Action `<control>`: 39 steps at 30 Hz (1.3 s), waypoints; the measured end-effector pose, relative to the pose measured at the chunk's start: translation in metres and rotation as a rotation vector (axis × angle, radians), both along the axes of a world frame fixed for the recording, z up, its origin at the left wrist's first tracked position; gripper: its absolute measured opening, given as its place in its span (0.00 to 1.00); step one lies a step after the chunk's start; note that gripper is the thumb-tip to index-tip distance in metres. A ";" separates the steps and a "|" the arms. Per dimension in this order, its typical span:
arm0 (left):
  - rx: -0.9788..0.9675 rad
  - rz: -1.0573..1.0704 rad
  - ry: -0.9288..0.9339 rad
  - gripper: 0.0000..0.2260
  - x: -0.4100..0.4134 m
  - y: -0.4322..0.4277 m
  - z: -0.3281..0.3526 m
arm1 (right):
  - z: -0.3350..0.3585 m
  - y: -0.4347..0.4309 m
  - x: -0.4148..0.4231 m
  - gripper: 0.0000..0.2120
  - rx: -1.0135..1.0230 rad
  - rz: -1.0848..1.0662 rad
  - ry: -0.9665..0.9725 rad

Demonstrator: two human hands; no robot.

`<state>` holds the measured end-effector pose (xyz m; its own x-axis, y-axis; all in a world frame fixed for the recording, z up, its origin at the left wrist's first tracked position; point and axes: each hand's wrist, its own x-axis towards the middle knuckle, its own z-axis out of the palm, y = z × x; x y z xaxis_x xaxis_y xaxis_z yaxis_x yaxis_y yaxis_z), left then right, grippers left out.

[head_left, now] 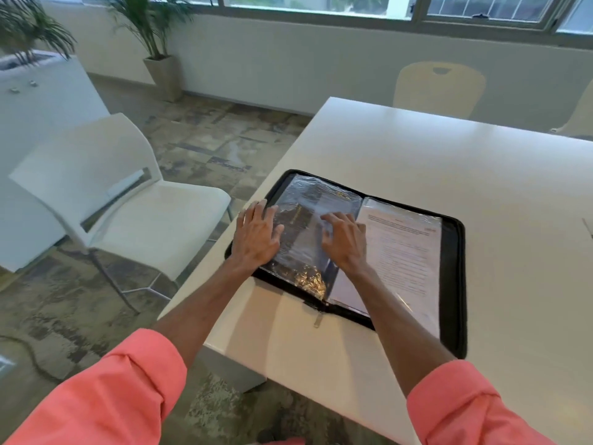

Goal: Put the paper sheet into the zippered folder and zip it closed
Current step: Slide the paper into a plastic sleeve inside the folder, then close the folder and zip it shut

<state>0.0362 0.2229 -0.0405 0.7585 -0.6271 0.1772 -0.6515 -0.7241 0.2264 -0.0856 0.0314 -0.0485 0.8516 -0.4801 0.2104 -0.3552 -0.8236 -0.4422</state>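
A black zippered folder [452,284] lies flat and wide open near the left corner of the white table [481,175]. A printed paper sheet [407,252] rests on its right half, inside a clear sleeve. The left half shows shiny clear plastic sleeves [308,200] over a dark backing. My left hand [256,236] lies flat on the left edge of those sleeves, fingers spread. My right hand [345,236] rests near the folder's spine, fingers curled down on the plastic. The zipper pull [318,319] hangs loose at the front edge.
A white chair [122,200] stands left of the table on patterned carpet. Two pale chairs [439,88] sit at the far side. Potted plants [157,43] line the wall under the windows. A thin object [588,228] peeks in at the table's right edge.
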 end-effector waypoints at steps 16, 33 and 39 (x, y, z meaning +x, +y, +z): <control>0.005 0.058 0.166 0.22 0.047 0.045 0.007 | -0.006 0.079 0.051 0.24 0.115 0.013 0.067; -0.936 -0.226 0.709 0.17 0.035 0.032 0.074 | 0.039 0.063 0.043 0.17 0.343 -0.173 -0.313; -0.954 -0.406 0.583 0.20 -0.014 -0.021 0.071 | 0.076 0.044 0.004 0.33 0.702 -0.234 -0.496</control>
